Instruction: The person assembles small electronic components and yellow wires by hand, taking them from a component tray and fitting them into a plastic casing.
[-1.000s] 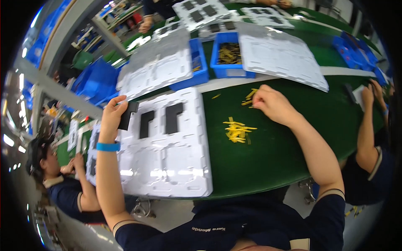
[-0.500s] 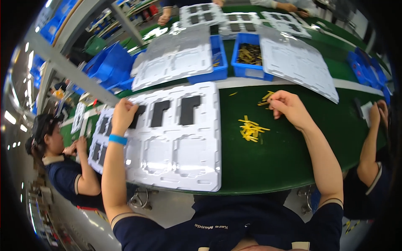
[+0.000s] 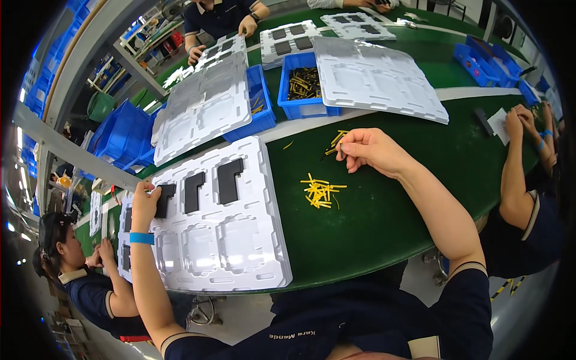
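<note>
A white moulded plastic tray (image 3: pixel 240 252) lies on the green belt (image 3: pixel 372 222) in front of me, with three black L-shaped parts (image 3: pixel 228 180) seated in its upper pockets. My left hand (image 3: pixel 144 201), with a blue wristband, rests on the tray's left edge beside the leftmost black part. My right hand (image 3: pixel 366 150) hovers over the belt with fingers pinched on thin yellow strips (image 3: pixel 333 144). A loose pile of yellow strips (image 3: pixel 319 192) lies on the belt just below that hand.
Blue bins (image 3: pixel 303 90) of small parts, partly covered by empty white trays (image 3: pixel 378 78), line the belt's far side. Another person (image 3: pixel 84 282) sits at my left, another person's arms (image 3: pixel 516 162) work at the right, and more people stand across the belt.
The view has shifted, so the tray and belt sit further right and lower. My right hand has closed on a few yellow strips above the pile. My left hand stays on the tray's edge.
</note>
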### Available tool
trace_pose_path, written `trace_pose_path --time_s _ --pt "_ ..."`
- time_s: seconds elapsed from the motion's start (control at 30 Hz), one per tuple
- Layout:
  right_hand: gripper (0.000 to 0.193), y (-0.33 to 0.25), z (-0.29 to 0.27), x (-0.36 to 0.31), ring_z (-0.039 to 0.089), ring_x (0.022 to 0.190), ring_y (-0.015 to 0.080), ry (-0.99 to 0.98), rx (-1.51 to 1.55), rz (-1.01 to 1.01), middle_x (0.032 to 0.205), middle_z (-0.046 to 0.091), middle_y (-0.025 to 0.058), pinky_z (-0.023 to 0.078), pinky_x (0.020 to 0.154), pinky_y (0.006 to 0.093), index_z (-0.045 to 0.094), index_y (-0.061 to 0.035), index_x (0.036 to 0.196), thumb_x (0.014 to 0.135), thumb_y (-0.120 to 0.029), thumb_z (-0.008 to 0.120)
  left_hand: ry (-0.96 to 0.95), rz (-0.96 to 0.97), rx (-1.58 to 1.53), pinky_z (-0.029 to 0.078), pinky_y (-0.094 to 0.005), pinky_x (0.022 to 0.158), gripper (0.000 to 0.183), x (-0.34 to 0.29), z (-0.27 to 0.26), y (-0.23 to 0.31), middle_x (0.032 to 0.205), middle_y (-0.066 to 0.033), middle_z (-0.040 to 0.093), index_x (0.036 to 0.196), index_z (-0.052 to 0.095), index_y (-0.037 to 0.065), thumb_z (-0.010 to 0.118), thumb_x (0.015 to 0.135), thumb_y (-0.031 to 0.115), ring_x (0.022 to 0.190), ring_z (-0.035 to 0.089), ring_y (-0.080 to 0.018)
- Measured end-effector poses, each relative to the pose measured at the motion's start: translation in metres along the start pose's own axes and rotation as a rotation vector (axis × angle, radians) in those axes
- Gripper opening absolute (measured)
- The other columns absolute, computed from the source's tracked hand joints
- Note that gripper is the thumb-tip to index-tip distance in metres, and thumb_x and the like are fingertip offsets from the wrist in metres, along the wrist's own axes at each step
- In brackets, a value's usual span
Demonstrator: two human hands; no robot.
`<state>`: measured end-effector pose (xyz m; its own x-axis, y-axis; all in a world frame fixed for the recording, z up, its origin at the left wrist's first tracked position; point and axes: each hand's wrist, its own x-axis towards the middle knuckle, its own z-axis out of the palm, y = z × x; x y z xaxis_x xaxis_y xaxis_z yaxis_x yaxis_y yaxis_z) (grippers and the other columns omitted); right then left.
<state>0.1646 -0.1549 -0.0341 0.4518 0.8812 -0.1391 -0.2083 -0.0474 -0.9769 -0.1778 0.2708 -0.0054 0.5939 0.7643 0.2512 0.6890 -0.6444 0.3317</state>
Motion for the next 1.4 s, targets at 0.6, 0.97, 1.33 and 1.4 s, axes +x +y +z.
trace_pose_path --time_s 0.6,0.97,1.33,1.4 --pt "0.01 -0.003 0.007 -0.002 0.059 0.065 0.0109 -0.043 0.032 -0.056 0.085 0.061 0.0068 0.053 0.062 0.0256 0.058 -0.0015 0.094 0.087 -0.007 0.062 0.12 0.403 -0.203 0.047 -0.0319 0.065 0.007 -0.033 0.003 0.135 0.078 -0.0108 0.062 0.085 0.059 0.003 0.063 0.084 0.009 0.07 0.06 -0.0242" --pt "0.018 0.003 0.019 -0.008 0.057 0.068 0.009 -0.094 -0.095 -0.157 0.083 0.059 0.0023 0.049 0.064 0.0242 0.059 0.0013 0.104 0.088 -0.006 0.06 -0.597 0.538 -0.58 0.045 -0.0237 0.06 0.015 -0.086 0.061 0.298 0.076 -0.0036 0.062 0.097 0.064 0.001 0.065 0.085 0.009 0.064 0.054 -0.0076" --pt "0.007 -0.005 0.032 -0.017 0.056 0.069 0.0071 -0.021 -0.249 -0.179 0.079 0.06 0.0015 0.047 0.064 0.0221 0.061 0.0006 0.093 0.087 -0.001 0.06 -0.698 0.407 -0.739 0.043 -0.022 0.056 0.015 -0.087 0.075 0.295 0.071 -0.0029 0.063 0.092 0.064 -0.001 0.059 0.09 0.013 0.061 0.053 -0.0052" --pt "0.007 -0.007 0.035 -0.017 0.056 0.069 0.0067 -0.005 -0.264 -0.153 0.079 0.06 0.0013 0.047 0.064 0.022 0.061 0.0006 0.093 0.086 -0.001 0.06 -0.689 0.404 -0.768 0.043 -0.022 0.055 0.015 -0.088 0.075 0.294 0.071 -0.0032 0.064 0.092 0.064 -0.001 0.059 0.09 0.013 0.061 0.053 -0.005"
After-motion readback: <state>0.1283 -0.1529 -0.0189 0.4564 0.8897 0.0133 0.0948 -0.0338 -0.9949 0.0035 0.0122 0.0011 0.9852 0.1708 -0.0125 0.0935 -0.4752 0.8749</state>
